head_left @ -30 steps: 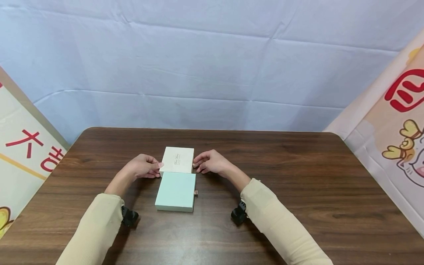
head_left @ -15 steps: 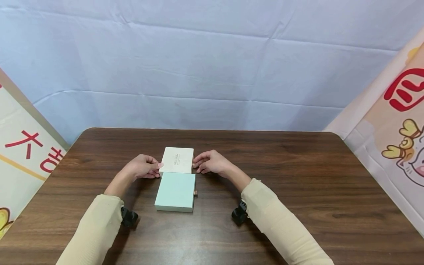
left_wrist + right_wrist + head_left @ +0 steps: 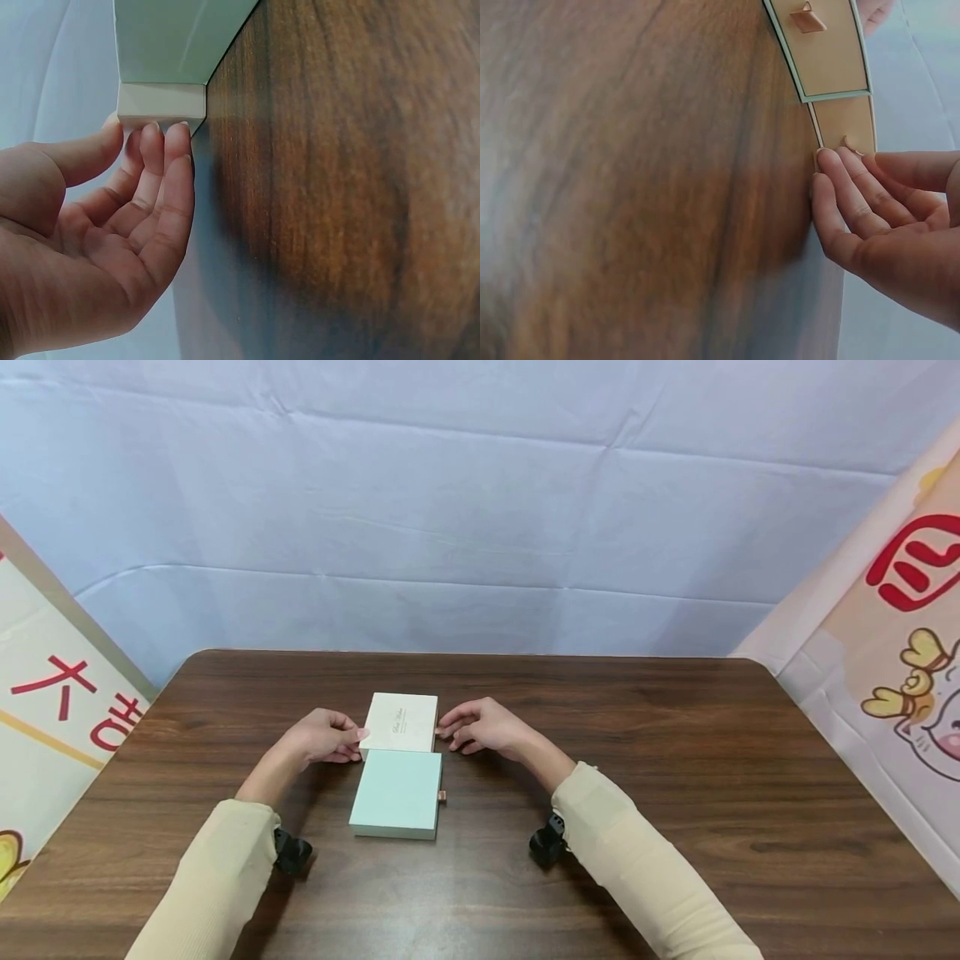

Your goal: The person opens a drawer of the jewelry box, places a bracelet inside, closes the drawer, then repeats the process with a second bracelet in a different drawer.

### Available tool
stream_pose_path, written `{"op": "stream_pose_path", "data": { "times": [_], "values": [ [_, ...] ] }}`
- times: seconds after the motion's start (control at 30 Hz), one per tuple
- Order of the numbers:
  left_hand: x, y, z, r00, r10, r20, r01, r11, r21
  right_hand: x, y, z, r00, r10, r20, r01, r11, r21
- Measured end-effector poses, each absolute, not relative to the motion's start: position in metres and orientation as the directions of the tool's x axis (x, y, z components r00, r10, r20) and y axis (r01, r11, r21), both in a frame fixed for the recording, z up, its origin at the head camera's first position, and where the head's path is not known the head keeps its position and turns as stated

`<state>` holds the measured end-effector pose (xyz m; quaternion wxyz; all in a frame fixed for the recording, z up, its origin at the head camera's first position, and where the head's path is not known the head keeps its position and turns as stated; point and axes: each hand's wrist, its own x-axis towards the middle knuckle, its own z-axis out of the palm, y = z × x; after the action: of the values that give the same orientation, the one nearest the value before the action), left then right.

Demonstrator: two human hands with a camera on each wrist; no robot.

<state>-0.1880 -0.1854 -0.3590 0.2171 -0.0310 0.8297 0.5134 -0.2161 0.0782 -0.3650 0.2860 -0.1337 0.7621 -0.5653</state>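
In the head view a white box [image 3: 400, 722] with small print on its lid lies flat on the table. My left hand [image 3: 328, 737] holds its left side, thumb at the top edge and fingers against the side wall. At the opposite side my right hand [image 3: 483, 727] pinches a small ribbon tab [image 3: 851, 144] on the box's tan drawer front [image 3: 846, 120]. Directly in front of the white box lies a pale green box [image 3: 397, 793], its near end toward me. Its own ribbon tab [image 3: 808, 19] sticks out on the right.
The brown wooden table [image 3: 637, 760] has a rounded far edge. Behind it hangs a pale blue cloth [image 3: 480, 510]. Printed banners hang at the left [image 3: 60, 685] and right [image 3: 915, 660]. A black wrist camera [image 3: 291, 852] sits on the left sleeve.
My right hand has shifted very slightly right, opening a small gap between its fingertips and the white box. The left hand and both boxes look nearly still.
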Motion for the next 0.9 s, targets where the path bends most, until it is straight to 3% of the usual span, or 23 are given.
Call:
{"op": "stream_pose_path", "data": {
  "times": [0.9],
  "values": [
    [-0.185,-0.185,-0.359,-0.915,0.185,-0.359,-0.218,0.520,0.825,-0.212,0.128,-0.356,-0.797,-0.485,-0.360,0.176,0.383,-0.907]
  ]
}}
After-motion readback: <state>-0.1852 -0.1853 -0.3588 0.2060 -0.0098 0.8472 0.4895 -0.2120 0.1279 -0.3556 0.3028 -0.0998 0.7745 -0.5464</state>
